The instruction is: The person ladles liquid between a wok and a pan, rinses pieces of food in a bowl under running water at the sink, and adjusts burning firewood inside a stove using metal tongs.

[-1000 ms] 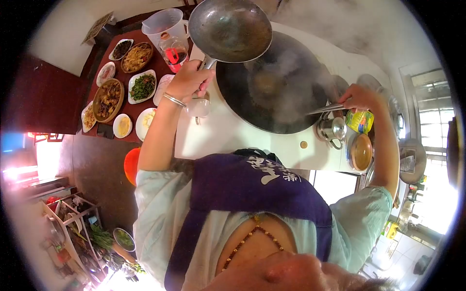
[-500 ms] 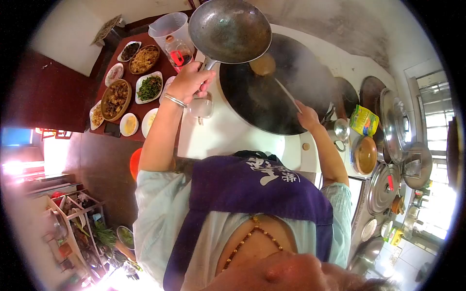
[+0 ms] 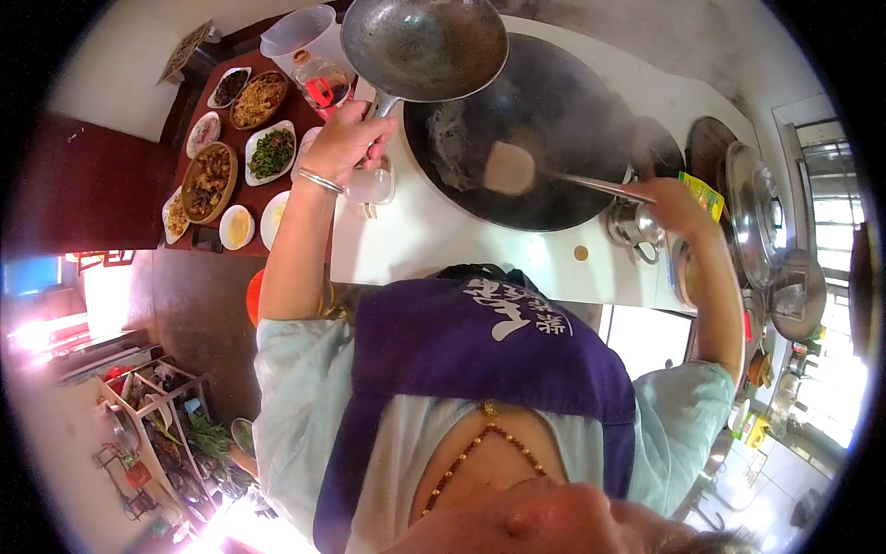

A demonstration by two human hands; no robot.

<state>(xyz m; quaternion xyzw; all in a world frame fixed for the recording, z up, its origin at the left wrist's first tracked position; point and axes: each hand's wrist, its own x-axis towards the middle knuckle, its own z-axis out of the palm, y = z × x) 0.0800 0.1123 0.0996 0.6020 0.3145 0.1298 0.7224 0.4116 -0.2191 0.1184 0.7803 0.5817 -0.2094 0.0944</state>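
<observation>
My left hand [image 3: 341, 143] is closed round the handle of a small metal wok [image 3: 425, 46], lifted above the far left rim of a big built-in wok [image 3: 563, 102]. The lifted wok's inside looks dark grey and worn. On the right, my right hand [image 3: 678, 208] grips the long handle of a wok spatula [image 3: 510, 169]. Its pale, wide blade is low inside the dark big wok. Light foamy residue [image 3: 449, 143] clings to the left wall there, and steam drifts over the right side.
Left, a red table [image 3: 208, 92] bears several dishes, a soy sauce-like bottle [image 3: 321, 85] and a clear plastic jug [image 3: 297, 35]. A metal pot [image 3: 633, 224] stands by the big wok. Large lids [image 3: 755, 212] lean at the right.
My right hand has moved right, drawing the spatula blade from the big wok's far left side toward its middle. The small wok in my left hand sits slightly higher and further left in view.
</observation>
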